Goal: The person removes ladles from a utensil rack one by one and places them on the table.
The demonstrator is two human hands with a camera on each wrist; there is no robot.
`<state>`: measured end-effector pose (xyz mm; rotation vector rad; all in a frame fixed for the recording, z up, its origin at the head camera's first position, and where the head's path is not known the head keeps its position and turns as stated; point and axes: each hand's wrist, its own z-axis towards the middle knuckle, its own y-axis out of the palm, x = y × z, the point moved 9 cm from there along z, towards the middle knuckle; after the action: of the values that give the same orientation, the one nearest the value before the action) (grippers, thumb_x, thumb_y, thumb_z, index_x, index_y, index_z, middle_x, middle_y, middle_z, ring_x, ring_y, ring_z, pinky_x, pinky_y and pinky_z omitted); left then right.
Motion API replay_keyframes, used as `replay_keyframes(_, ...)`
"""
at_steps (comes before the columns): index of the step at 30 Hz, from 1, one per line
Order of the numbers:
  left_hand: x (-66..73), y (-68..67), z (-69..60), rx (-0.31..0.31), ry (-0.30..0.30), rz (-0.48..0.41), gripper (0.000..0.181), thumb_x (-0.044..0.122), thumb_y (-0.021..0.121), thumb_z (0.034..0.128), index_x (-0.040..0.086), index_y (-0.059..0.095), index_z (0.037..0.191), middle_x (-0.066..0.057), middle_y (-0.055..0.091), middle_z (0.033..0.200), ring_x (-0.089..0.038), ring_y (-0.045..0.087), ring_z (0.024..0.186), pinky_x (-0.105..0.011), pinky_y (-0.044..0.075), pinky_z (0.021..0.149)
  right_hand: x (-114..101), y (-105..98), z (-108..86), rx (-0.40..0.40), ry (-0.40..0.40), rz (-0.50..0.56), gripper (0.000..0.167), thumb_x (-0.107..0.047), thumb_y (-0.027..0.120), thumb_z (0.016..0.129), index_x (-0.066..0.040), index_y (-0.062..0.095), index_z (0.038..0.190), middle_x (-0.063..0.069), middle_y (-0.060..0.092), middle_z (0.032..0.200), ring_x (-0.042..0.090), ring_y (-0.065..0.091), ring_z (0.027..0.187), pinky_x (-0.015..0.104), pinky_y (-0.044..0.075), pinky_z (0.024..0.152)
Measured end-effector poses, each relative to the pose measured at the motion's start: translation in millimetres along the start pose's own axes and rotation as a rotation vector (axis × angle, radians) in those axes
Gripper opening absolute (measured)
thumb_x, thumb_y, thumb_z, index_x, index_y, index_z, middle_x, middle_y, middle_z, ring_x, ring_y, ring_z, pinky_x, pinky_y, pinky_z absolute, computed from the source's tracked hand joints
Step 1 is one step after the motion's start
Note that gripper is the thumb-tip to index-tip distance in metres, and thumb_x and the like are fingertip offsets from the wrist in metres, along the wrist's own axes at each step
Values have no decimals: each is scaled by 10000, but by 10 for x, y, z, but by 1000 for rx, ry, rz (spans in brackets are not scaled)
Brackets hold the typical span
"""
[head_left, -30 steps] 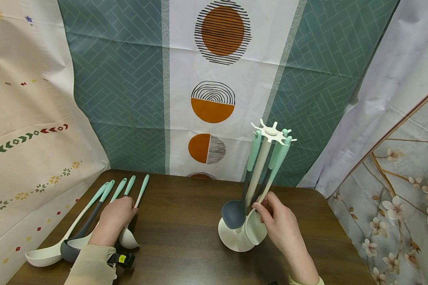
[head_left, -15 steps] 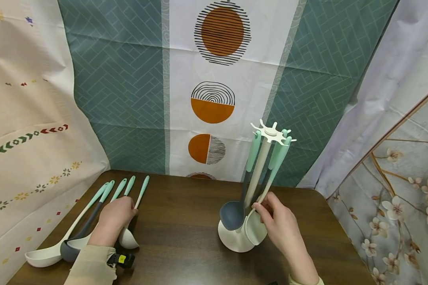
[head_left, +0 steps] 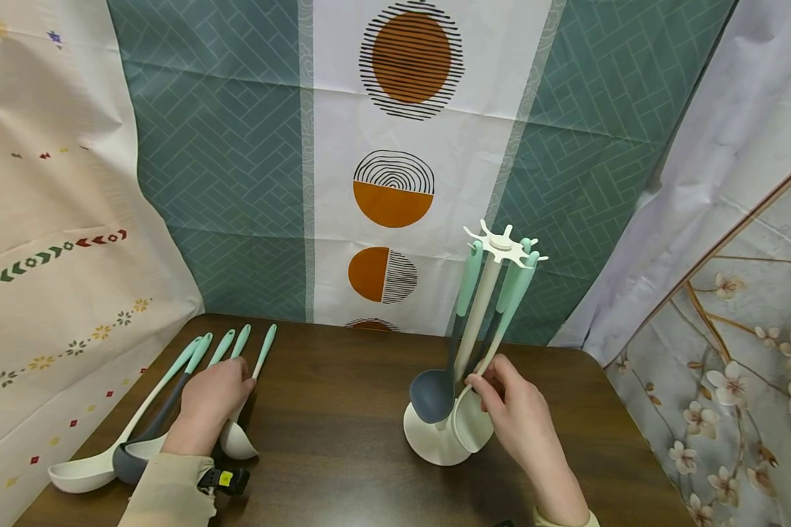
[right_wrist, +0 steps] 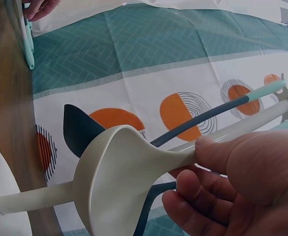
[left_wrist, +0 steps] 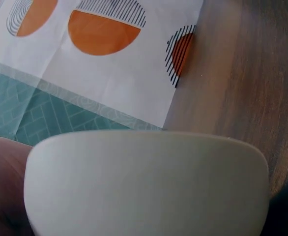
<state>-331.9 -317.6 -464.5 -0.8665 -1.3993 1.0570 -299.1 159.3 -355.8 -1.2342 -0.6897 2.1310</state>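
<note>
In the head view my right hand [head_left: 517, 413] pinches the stem of a cream ladle [head_left: 472, 424], whose mint handle is up at the white rack [head_left: 501, 244]. A dark blue ladle [head_left: 432, 397] hangs beside it. The right wrist view shows thumb and fingers at the cream ladle's [right_wrist: 119, 182] neck. At the left, my left hand [head_left: 214, 399] lies over a row of utensils, its fingers curled at the shaft of the rightmost cream utensil [head_left: 238, 441]; the fingertips are mostly hidden. A cream utensil head [left_wrist: 149, 182] fills the lower left wrist view.
On the wooden table [head_left: 329, 424], another cream ladle [head_left: 82, 474] and a dark ladle [head_left: 127, 465] lie left of my left hand, near the left edge. The rack's round white base [head_left: 435, 448] stands right of centre. Patterned cloth [head_left: 395, 293] hangs behind the table.
My left hand has shifted slightly away from me along the utensils. The dark blue ladle swung a little left and came back. My right hand has stayed on its ladle.
</note>
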Motion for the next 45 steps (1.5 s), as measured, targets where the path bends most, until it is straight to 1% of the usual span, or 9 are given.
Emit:
replay_keyframes(5,38,-88,-21,28,-3,-10,273,233,726,1056,-12,714,1175,-207,745,1047,-363,697,817,-587,560,698,2,4,2,-6,8,1,154,-248,773,1059,-228,627,1014,-134,562,697,70,500,596,322,409,639)
replay_keyframes(9,112,-176,-55,61,9,-6,299,245,720,1063,-19,711,1204,-238,752,1097,-405,717,854,-613,562,707,0,4,4,-4,7,2,151,-232,781,1053,-225,634,1021,-132,565,696,68,504,597,321,410,637)
replay_keyframes(15,302,-300,-134,96,30,-11,395,261,694,1081,-21,673,1357,-261,745,1224,-435,732,930,-633,571,739,5,12,0,-4,10,7,151,-214,785,1050,-224,636,1025,-130,568,694,69,510,595,325,413,639)
replay_keyframes(22,558,-440,-254,149,56,-25,442,283,688,1092,-1,646,1427,-232,765,1156,-418,733,888,-595,569,694,14,6,3,5,1,0,170,-202,801,1036,-221,633,1020,-142,558,685,65,501,593,326,415,637)
replay_keyframes(25,686,-497,-295,186,87,-33,453,278,693,1090,-10,644,1437,-227,766,1212,-416,743,918,-590,577,704,8,-5,5,17,-14,0,173,-194,804,1033,-221,634,1018,-151,555,680,61,502,592,327,419,641)
replay_keyframes(30,914,-572,-378,230,140,-59,461,264,713,1081,-29,652,1432,-227,757,1271,-379,744,876,-554,585,691,2,-9,7,21,-19,3,177,-190,809,1028,-224,635,1014,-154,556,679,60,511,601,331,423,650)
replay_keyframes(36,1204,-651,-455,289,196,-99,445,243,751,1062,-10,677,1420,-223,761,1282,-402,754,950,-568,604,743,-5,-1,14,14,-14,2,178,-192,808,1029,-229,635,1017,-149,558,682,64,510,600,333,420,645)
replay_keyframes(39,1366,-670,-473,306,231,-114,438,243,758,1061,5,684,1420,-199,768,1275,-393,757,980,-567,609,769,-9,-5,13,17,-18,1,179,-192,809,1028,-230,635,1016,-152,556,683,60,509,600,333,422,646)
replay_keyframes(45,1729,-649,-519,349,326,-136,385,234,786,1046,55,718,1380,-105,786,1207,-324,756,954,-519,606,755,-9,-14,3,23,-22,-4,181,-187,812,1025,-227,636,1013,-157,550,680,55,513,604,334,429,655)
